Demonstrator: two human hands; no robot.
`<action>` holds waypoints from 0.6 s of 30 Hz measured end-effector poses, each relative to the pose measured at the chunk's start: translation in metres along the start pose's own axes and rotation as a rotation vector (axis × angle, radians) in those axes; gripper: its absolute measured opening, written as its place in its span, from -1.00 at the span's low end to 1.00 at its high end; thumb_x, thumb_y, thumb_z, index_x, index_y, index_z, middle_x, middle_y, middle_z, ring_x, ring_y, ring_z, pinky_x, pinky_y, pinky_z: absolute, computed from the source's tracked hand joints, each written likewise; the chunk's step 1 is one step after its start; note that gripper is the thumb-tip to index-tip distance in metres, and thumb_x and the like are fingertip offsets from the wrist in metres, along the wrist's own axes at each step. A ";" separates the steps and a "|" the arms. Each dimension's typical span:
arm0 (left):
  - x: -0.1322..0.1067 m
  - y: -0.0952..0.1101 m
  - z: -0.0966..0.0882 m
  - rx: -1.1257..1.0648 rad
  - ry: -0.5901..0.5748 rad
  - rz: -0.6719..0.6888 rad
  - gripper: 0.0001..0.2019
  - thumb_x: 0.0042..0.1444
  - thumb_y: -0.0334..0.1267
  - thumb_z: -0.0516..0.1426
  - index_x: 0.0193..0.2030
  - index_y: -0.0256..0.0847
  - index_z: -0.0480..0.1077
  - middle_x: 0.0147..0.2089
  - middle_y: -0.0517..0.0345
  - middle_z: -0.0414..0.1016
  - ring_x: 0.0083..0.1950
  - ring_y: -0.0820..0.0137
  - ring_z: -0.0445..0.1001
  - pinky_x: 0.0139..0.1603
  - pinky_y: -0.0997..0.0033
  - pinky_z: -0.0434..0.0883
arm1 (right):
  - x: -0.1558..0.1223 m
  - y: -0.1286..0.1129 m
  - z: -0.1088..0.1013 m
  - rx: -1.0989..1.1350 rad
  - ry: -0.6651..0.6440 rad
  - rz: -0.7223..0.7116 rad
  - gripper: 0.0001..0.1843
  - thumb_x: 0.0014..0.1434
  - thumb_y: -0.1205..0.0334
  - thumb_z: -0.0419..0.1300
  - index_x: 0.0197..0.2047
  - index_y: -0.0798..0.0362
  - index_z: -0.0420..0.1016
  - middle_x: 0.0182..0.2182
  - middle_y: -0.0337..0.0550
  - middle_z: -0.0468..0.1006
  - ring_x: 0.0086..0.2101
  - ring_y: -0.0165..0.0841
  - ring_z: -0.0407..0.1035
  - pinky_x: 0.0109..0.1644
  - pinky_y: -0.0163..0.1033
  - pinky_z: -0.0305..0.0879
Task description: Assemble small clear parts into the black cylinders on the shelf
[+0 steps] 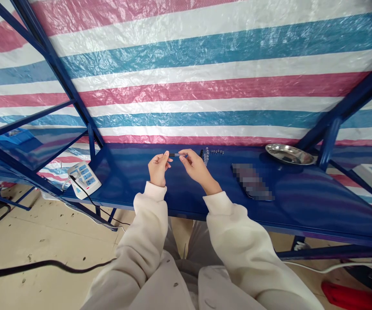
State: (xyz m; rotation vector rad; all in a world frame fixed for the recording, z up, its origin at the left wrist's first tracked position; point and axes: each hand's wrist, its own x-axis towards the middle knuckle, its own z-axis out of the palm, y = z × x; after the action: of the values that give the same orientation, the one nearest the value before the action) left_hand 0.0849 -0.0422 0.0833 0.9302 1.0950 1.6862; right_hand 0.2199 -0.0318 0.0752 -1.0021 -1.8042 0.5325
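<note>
A slim pen [174, 154] with a dark section and a clear section is held level above the blue table. My left hand [158, 168] pinches its dark end between thumb and fingers. On the clear end, my right hand [195, 166] closes with thumb and forefinger. Just beyond my right hand lie a row of clear pen parts [206, 156], some small black parts [201, 153] and a line of small shiny pieces [217, 152]; they are too small to make out fully.
On the blue table [127, 172], a pixelated dark flat object [253, 181] lies right of my hands. A shiny metal plate [289, 154] stands at the back right. A white power strip [85, 180] with a plugged-in black cable sits on the left end. Blue frame posts [330, 140] flank the table.
</note>
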 end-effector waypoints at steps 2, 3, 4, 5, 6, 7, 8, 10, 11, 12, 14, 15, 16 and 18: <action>0.001 -0.001 0.000 0.002 -0.005 0.002 -0.64 -0.16 0.01 0.26 -0.45 -0.29 0.38 -0.52 0.18 0.45 -0.64 0.65 0.24 -0.62 0.57 0.16 | 0.001 0.000 -0.004 -0.072 -0.021 -0.056 -0.73 0.23 0.09 -0.04 -0.14 0.04 0.37 -0.22 -0.09 0.41 -0.35 -0.38 0.30 -0.20 -0.25 0.25; 0.001 -0.002 0.000 0.005 -0.010 0.005 -0.65 -0.16 0.00 0.26 -0.44 -0.29 0.38 -0.52 0.17 0.46 -0.64 0.65 0.24 -0.61 0.57 0.17 | 0.002 0.002 -0.005 -0.107 -0.038 -0.074 -0.73 0.22 0.11 -0.03 -0.15 0.04 0.39 -0.22 -0.09 0.40 -0.33 -0.37 0.31 -0.20 -0.25 0.25; 0.002 -0.003 0.001 0.009 -0.014 0.010 -0.65 -0.16 -0.02 0.27 -0.43 -0.30 0.39 -0.51 0.17 0.46 -0.63 0.64 0.25 -0.61 0.57 0.17 | 0.002 0.004 -0.007 -0.145 -0.056 -0.080 -0.74 0.21 0.12 -0.02 -0.16 0.04 0.41 -0.22 -0.09 0.39 -0.33 -0.37 0.31 -0.20 -0.26 0.25; 0.003 -0.004 0.001 0.014 -0.018 0.018 -0.66 -0.16 -0.03 0.27 -0.42 -0.30 0.40 -0.51 0.17 0.47 -0.64 0.64 0.25 -0.61 0.57 0.18 | 0.001 0.007 -0.009 -0.187 -0.070 -0.074 -0.74 0.20 0.14 0.00 -0.16 0.04 0.42 -0.23 -0.09 0.39 -0.33 -0.37 0.31 -0.20 -0.27 0.25; 0.004 -0.005 0.001 0.021 -0.019 0.027 -0.67 -0.17 -0.05 0.28 -0.40 -0.30 0.40 -0.51 0.17 0.47 -0.63 0.63 0.26 -0.60 0.57 0.20 | 0.000 0.011 -0.012 -0.233 -0.082 -0.054 -0.75 0.19 0.16 0.01 -0.17 0.05 0.44 -0.23 -0.08 0.39 -0.34 -0.38 0.31 -0.22 -0.27 0.25; 0.004 -0.008 0.002 0.030 -0.018 0.037 -0.68 -0.17 -0.06 0.28 -0.39 -0.30 0.41 -0.51 0.16 0.48 -0.63 0.63 0.27 -0.59 0.56 0.22 | -0.002 0.016 -0.014 -0.282 -0.091 -0.022 -0.76 0.17 0.18 0.03 -0.18 0.06 0.45 -0.25 -0.08 0.40 -0.36 -0.38 0.31 -0.23 -0.27 0.24; 0.006 -0.011 0.003 0.043 -0.021 0.046 -0.68 -0.16 -0.08 0.28 -0.39 -0.30 0.41 -0.50 0.16 0.48 -0.62 0.62 0.28 -0.57 0.56 0.24 | -0.005 0.021 -0.017 -0.331 -0.100 0.023 -0.77 0.15 0.21 0.04 -0.19 0.07 0.46 -0.27 -0.09 0.41 -0.37 -0.37 0.31 -0.23 -0.27 0.24; 0.008 -0.019 0.006 0.086 -0.053 0.058 -0.70 -0.16 -0.11 0.27 -0.38 -0.31 0.42 -0.49 0.14 0.48 -0.58 0.59 0.32 -0.54 0.55 0.28 | -0.011 0.034 -0.023 -0.407 -0.114 0.147 -0.80 0.11 0.26 0.08 -0.23 0.09 0.49 -0.37 -0.11 0.45 -0.37 -0.36 0.33 -0.22 -0.27 0.24; 0.010 -0.025 0.008 0.118 -0.086 0.059 -0.72 -0.17 -0.13 0.27 -0.38 -0.31 0.43 -0.49 0.14 0.48 -0.56 0.57 0.34 -0.53 0.55 0.30 | -0.014 0.041 -0.027 -0.428 -0.115 0.230 -0.81 0.08 0.27 0.10 -0.25 0.09 0.49 -0.40 -0.13 0.47 -0.37 -0.35 0.35 -0.22 -0.27 0.24; 0.012 -0.032 0.011 0.157 -0.132 0.058 -0.73 -0.18 -0.16 0.28 -0.38 -0.31 0.44 -0.49 0.14 0.48 -0.54 0.55 0.36 -0.52 0.55 0.31 | -0.017 0.048 -0.030 -0.431 -0.113 0.320 -0.82 0.07 0.28 0.12 -0.26 0.09 0.50 -0.42 -0.14 0.50 -0.37 -0.35 0.36 -0.22 -0.28 0.24; 0.017 -0.047 0.018 0.265 -0.227 0.047 -0.77 -0.19 -0.22 0.28 -0.37 -0.31 0.46 -0.49 0.16 0.47 -0.53 0.54 0.36 -0.51 0.52 0.34 | -0.021 0.061 -0.036 -0.399 -0.116 0.469 -0.83 0.05 0.29 0.13 -0.28 0.11 0.51 -0.41 -0.14 0.54 -0.37 -0.37 0.39 -0.22 -0.32 0.25; 0.019 -0.055 0.023 0.336 -0.272 0.042 -0.79 -0.18 -0.26 0.27 -0.37 -0.31 0.47 -0.49 0.16 0.46 -0.54 0.53 0.36 -0.49 0.50 0.35 | -0.022 0.066 -0.038 -0.385 -0.119 0.533 -0.83 0.04 0.29 0.14 -0.29 0.12 0.51 -0.40 -0.14 0.56 -0.36 -0.38 0.41 -0.23 -0.33 0.26; 0.021 -0.062 0.028 0.414 -0.310 0.048 -0.82 -0.17 -0.31 0.26 -0.37 -0.31 0.48 -0.49 0.16 0.47 -0.53 0.53 0.37 -0.45 0.47 0.37 | -0.023 0.071 -0.040 -0.385 -0.116 0.587 -0.83 0.04 0.29 0.15 -0.30 0.13 0.52 -0.40 -0.13 0.57 -0.36 -0.37 0.42 -0.23 -0.33 0.26; 0.024 -0.076 0.038 0.587 -0.360 0.075 -0.88 -0.18 -0.38 0.25 -0.40 -0.30 0.49 -0.46 0.12 0.50 -0.45 0.47 0.43 -0.32 0.41 0.41 | -0.023 0.077 -0.042 -0.419 -0.105 0.654 -0.83 0.04 0.27 0.15 -0.31 0.13 0.53 -0.39 -0.11 0.58 -0.33 -0.35 0.44 -0.23 -0.32 0.26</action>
State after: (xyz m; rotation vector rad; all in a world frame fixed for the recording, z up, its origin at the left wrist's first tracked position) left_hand 0.1330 0.0068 0.0277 1.5895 1.3348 1.1915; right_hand 0.2926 -0.0103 0.0256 -1.9112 -1.6911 0.6139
